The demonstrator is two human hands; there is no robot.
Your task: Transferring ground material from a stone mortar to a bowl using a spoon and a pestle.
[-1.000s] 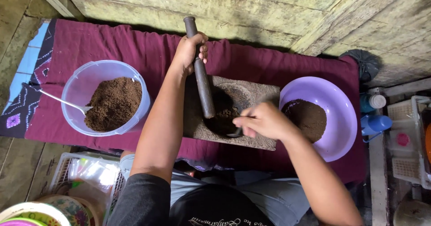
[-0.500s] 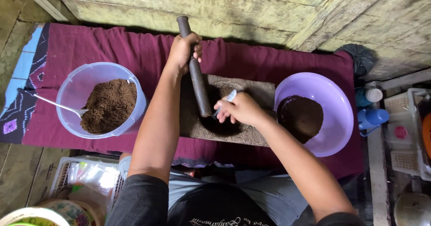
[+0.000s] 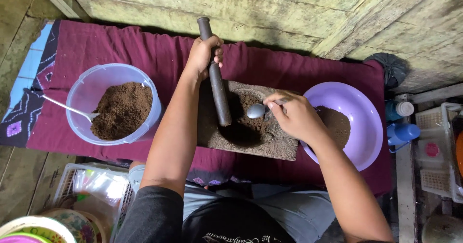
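Left hand (image 3: 205, 55) grips pestle (image 3: 215, 79), right hand (image 3: 294, 115) spoon (image 3: 258, 110) over powder-filled mortar (image 3: 251, 127).

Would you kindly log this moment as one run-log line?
left hand: grips pestle | right hand: holds spoon over stone mortar | brown powder inside

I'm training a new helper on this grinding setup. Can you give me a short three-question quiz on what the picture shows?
1. True or false: the left hand grips the dark pestle.
2. What does the right hand hold over the stone mortar?
3. Which bowl has a spoon standing in its brown powder: A, the clear bowl, or B, the purple bowl?

Key: 1 true; 2 a metal spoon; 3 A.
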